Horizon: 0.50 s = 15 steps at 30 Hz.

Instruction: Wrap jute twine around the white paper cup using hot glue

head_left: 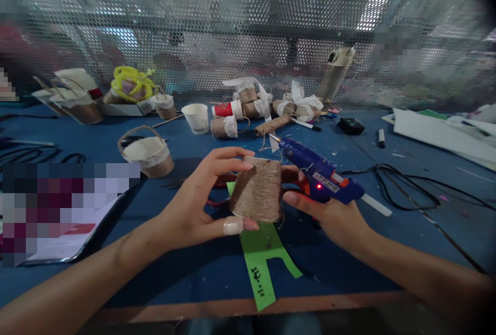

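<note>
Between my hands is a paper cup wrapped in brown twine (259,189), tilted over the table. My left hand (205,198) grips it, fingers on the upper edge and a bandaged thumb at the lower edge. In my right hand (329,213) is a blue hot glue gun (323,170), its red light lit and its nozzle pointing up and left, above the cup's right side. A white glue stick sticks out of its back. My right fingertips are close to the cup; whether they touch it I cannot tell. Beneath lies a green paper strip (263,268) with handwriting.
A twine basket with lace (153,157) stands left. Behind are a white paper cup (196,119), red cups (227,110), a twine roll (273,125) and a bottle (335,77) by the perforated metal screen. A black cable (391,195) loops at right; a tablet lies left.
</note>
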### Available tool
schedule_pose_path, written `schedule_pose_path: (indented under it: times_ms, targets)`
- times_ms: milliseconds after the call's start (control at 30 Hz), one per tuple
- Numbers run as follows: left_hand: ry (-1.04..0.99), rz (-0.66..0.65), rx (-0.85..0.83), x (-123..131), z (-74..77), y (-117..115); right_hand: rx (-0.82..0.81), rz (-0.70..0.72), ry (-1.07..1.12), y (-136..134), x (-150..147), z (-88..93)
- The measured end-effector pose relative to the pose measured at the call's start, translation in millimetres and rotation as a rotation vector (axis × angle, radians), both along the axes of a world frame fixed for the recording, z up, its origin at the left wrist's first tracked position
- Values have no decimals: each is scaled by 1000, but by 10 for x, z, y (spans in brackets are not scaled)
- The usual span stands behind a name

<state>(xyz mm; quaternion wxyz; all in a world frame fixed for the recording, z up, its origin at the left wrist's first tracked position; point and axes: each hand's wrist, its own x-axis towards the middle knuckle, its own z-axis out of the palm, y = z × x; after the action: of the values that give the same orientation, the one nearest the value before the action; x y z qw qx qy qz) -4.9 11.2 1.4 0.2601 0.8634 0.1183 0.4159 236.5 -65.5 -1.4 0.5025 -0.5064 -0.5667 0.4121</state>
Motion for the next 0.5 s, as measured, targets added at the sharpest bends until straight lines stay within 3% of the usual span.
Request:
schedule_pose_path:
  times_ms: [200,500]
  targets:
    - [-104,25,96,-75,-5,75,-6,-64,-63,8,23,42]
    - [-168,115,83,-104,-39,92,6,-42,-41,-12,46,8]
